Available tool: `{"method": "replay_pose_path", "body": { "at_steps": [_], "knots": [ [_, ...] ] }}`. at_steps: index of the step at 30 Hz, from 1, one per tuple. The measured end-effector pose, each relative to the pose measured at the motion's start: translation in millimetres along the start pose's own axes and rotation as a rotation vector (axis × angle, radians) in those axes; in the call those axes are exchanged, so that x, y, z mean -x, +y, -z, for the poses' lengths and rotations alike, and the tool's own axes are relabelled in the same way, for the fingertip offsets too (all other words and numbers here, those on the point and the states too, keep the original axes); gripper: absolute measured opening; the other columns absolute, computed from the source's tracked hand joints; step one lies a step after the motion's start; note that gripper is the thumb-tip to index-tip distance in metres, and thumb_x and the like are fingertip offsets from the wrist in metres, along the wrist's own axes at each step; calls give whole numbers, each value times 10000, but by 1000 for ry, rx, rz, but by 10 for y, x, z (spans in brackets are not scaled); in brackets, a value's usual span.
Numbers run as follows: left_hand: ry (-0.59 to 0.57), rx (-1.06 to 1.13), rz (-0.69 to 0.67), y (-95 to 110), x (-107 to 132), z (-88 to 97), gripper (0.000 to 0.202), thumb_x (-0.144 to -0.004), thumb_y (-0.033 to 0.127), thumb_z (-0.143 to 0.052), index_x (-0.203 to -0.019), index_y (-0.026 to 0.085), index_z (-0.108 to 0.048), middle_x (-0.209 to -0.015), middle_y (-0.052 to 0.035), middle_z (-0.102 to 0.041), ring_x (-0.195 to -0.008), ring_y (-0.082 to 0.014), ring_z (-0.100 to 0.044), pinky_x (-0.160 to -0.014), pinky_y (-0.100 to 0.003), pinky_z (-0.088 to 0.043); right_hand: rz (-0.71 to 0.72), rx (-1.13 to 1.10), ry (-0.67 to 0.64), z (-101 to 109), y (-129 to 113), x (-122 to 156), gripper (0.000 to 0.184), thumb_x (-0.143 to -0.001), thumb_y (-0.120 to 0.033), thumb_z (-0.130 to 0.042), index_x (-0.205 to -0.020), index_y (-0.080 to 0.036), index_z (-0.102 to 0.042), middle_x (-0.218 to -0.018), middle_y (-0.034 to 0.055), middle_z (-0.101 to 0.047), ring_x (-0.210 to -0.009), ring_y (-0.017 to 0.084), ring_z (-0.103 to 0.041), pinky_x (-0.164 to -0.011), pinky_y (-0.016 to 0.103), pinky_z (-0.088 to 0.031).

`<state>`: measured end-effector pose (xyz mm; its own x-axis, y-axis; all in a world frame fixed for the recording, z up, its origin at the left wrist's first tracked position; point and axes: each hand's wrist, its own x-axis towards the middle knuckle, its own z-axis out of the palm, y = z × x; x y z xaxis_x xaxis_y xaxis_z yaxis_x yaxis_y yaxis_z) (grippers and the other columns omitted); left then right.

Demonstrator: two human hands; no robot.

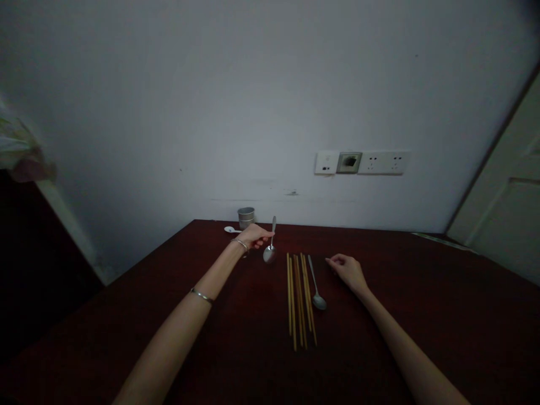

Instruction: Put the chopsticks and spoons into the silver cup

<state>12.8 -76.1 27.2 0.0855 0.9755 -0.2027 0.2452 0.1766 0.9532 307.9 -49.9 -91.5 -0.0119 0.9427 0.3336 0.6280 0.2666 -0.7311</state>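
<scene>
My left hand (255, 235) reaches across the table and pinches a metal spoon (270, 254) by its handle, with the bowl hanging down toward me. Just behind that hand lies a white spoon (230, 229), its handle partly hidden by my fingers and wrist. A small metal cup (246, 216) stands behind it near the wall. Several wooden chopsticks (300, 301) lie side by side in the middle. Right of them rests a second metal spoon (319, 302), bowl toward me. My right hand (346, 271) rests on the table beyond this spoon, fingers curled together; whether they hold anything is hidden.
The dark red table (236, 349) runs up to a pale wall. Sockets and switches (382, 162) are set in the wall above its back edge. At the right stands a white door (506, 208). A plastic bag (21, 143) shows at the far left.
</scene>
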Motion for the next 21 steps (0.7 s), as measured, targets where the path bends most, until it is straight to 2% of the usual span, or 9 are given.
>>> {"method": "replay_pose_path", "body": {
  "at_steps": [6,10,14,17,21],
  "knots": [
    [-63,24,-71,57,40,-318,380,-501,396,-722,-543,129,-455,-458,65,-399,-351,-8,-268,-373,-187,-131,-30,-71,-19,-5,-26,-7,307,-665,-456,-551,-624,-157,-606,-469,6,-564,-433,119,-520,-450,208,-360],
    [-113,-4,-102,67,9,-587,359,-523,403,-705,-547,123,-482,-462,58,-413,-351,-11,-285,-367,-187,-149,-177,-319,-105,80,-118,-58,321,-625,-460,-608,-672,-143,-617,-539,23,-596,-464,110,-540,-435,196,-398],
    [-150,-43,-122,42,-40,-861,351,-543,398,-687,-498,128,-468,-440,51,-416,-344,-19,-302,-355,-188,-173,-361,-587,-91,285,-323,-118,309,-625,-422,-644,-762,-145,-626,-718,61,-646,-542,97,-578,-450,173,-444],
    [-171,-51,-109,35,-47,-1030,366,-544,401,-688,-463,134,-451,-402,57,-383,-343,-24,-299,-352,-187,-184,-391,-646,-125,429,-521,-127,267,-641,-365,-657,-783,-141,-633,-786,77,-656,-566,90,-587,-451,157,-453],
    [-180,-58,-94,25,-36,-1171,361,-536,409,-692,-462,132,-472,-393,49,-392,-343,-32,-312,-346,-191,-198,-373,-613,-227,520,-754,-99,244,-630,-324,-677,-770,-126,-644,-807,91,-666,-575,93,-592,-442,148,-454]
  ]
}}
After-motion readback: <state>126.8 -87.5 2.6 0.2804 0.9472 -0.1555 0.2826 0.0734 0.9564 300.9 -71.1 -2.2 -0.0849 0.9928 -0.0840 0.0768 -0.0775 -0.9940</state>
